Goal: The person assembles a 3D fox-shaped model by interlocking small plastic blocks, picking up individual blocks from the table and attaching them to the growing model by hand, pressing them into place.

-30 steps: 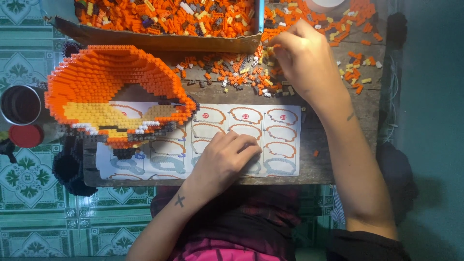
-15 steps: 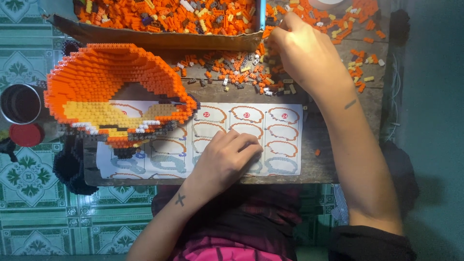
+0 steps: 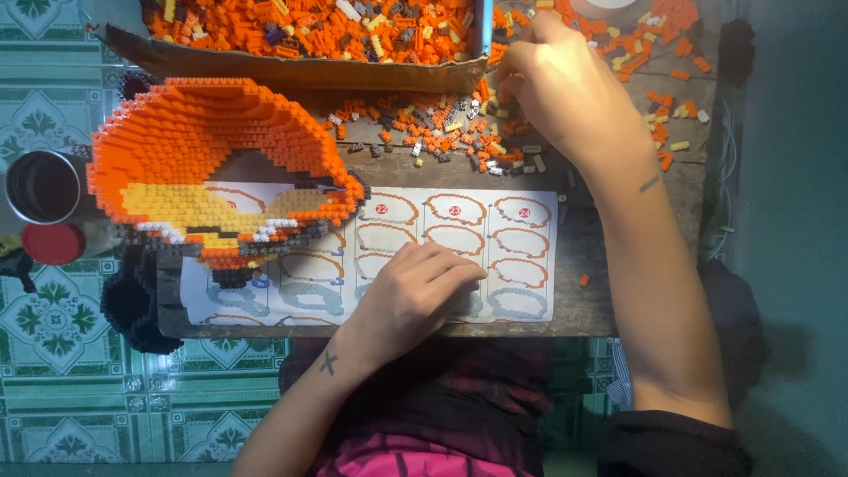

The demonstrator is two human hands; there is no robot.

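Note:
My left hand (image 3: 415, 296) lies flat, palm down, on a white instruction sheet (image 3: 521, 256) printed with rows of orange outlines. My right hand (image 3: 561, 88) reaches to the far side of the wooden table (image 3: 609, 300), fingers curled down among loose small bricks (image 3: 433, 132), mostly orange; whether it grips one is hidden. A large hollow model (image 3: 203, 168) of orange, yellow, white and black bricks stands on the sheet's left part, left of my left hand.
A cardboard tray (image 3: 291, 71) full of orange bricks runs along the table's far edge. More loose bricks (image 3: 662, 35) lie at the far right. A dark metal cup (image 3: 40, 185) and a red lid (image 3: 53, 243) sit left of the table on a green patterned tile floor (image 3: 53, 389).
My right hand has shifted slightly left and farther back among the loose bricks. My left hand stays on the sheet.

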